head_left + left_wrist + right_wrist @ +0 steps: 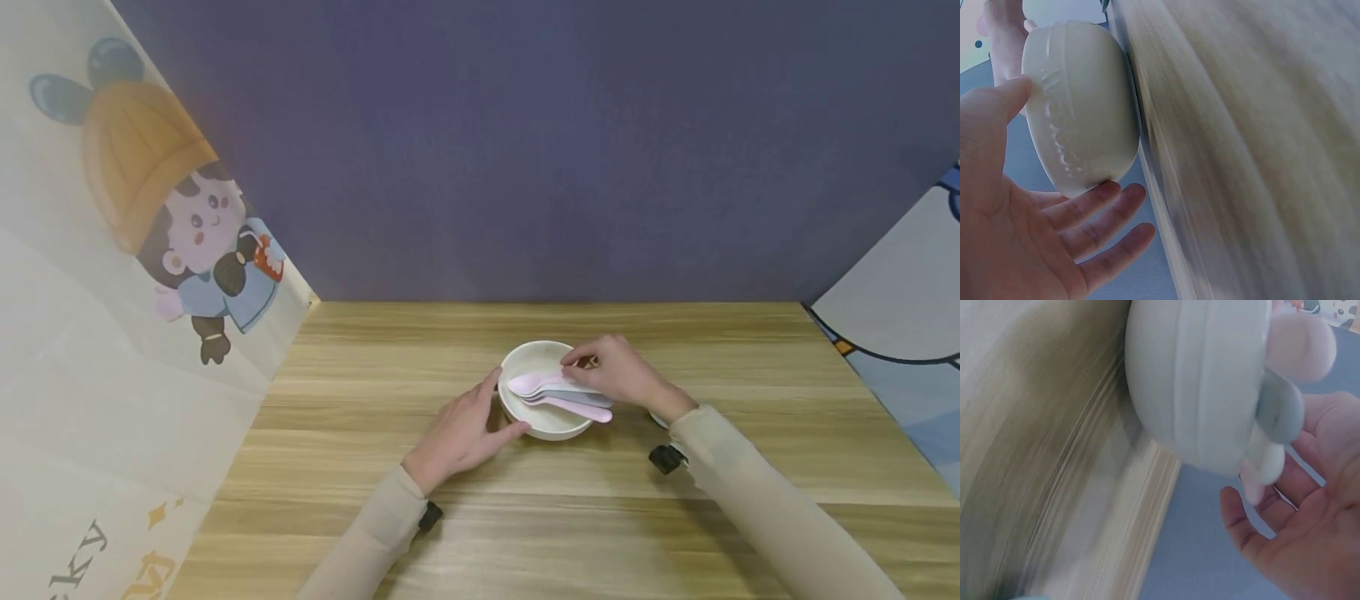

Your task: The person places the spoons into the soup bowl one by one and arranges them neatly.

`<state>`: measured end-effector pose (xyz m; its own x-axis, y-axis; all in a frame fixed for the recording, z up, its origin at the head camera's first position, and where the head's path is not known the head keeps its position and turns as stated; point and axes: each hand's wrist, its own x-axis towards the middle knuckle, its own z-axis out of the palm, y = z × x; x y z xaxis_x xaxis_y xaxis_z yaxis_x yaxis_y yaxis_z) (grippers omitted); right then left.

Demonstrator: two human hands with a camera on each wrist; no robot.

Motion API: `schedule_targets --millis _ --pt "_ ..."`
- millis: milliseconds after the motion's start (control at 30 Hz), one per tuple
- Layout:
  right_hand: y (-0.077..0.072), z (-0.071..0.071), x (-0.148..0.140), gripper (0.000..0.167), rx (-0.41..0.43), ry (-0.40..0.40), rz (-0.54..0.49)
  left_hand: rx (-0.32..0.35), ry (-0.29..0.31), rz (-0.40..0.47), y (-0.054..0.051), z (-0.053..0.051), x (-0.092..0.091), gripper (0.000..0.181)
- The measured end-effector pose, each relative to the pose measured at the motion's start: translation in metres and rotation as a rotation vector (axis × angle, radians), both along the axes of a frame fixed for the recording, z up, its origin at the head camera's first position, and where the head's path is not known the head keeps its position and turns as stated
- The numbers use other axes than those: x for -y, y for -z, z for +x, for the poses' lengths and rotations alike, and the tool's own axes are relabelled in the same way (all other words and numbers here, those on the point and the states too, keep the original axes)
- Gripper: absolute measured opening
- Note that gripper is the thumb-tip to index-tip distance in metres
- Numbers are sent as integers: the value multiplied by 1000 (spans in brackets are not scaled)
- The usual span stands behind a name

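Note:
A white bowl (551, 429) stands on the table, and several small spoons lie across it with their handles over the right side. Pink, white and grey show among them; the nearest is a pink spoon (577, 408), beside a grey spoon (1282, 406). My left hand (461, 429) holds the bowl at its left, thumb at the near rim and fingers against the outer wall. Over the right rim, my right hand (618, 371) has loosely bent fingers; its thumb tip touches or hovers at the farthest pink spoon (528, 382), whose handle is partly hidden.
Beneath the right wrist a pale rounded edge (658, 419) shows, mostly covered by the arm. The wooden table (375, 350) ends at a dark blue wall (525, 167). Printed panels stand on both sides, with a cartoon figure (202, 217) on the left one.

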<state>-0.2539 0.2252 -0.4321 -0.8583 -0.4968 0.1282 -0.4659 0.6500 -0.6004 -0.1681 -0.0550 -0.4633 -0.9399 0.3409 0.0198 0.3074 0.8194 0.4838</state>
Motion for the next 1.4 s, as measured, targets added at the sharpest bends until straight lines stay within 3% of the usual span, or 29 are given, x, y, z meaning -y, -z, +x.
schedule_targets --millis 200,600,967,1400 --pt "-4 1 -10 17 18 55 -16 4 1 -5 -1 0 0 103" --pt "-4 6 -36 23 36 84 -75 -1 6 23 -2 1 2 102" --pt "-4 17 -55 29 33 167 -40 -5 18 21 0 0 2 102" --pt "4 25 -75 28 34 188 -27 12 16 11 -2 -1 2 103"
